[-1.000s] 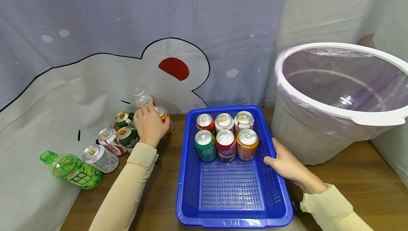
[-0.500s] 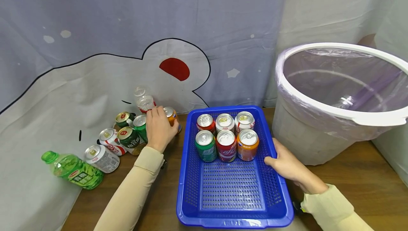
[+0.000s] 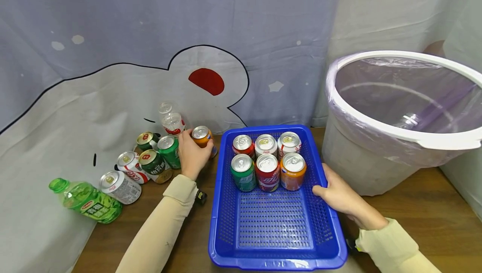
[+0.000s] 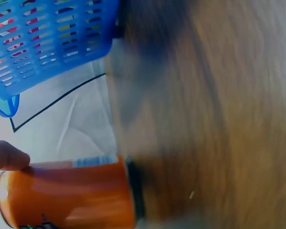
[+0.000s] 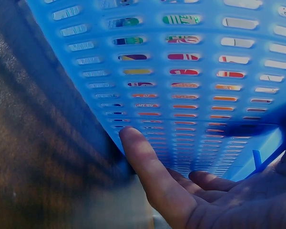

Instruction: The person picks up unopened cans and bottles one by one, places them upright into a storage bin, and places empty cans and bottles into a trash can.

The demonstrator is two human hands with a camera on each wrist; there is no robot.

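Observation:
My left hand (image 3: 193, 154) grips an orange soda can (image 3: 201, 133) that stands left of the blue plastic basket (image 3: 276, 261). In the left wrist view a fingertip (image 4: 12, 157) presses on the side of the orange can. My right hand (image 3: 337, 191) holds the basket by its right rim, with the thumb over the edge and other fingers along the outside of the wall, as the right wrist view shows. Two rows of upright cans fill the basket's far part, including a green can (image 3: 242, 174) and an orange one (image 3: 293, 172).
Left of my left hand several cans stand or lean together, among them a green can (image 3: 168, 149) and a silver can (image 3: 120, 187). A clear bottle (image 3: 173, 121) stands behind; a green bottle (image 3: 90, 202) tilts at far left. A lined bin (image 3: 361, 156) flanks the basket.
My left hand has moved right, sliding the orange can away from the clear bottle and the green can, which now shows more fully. The right hand and basket stay put.

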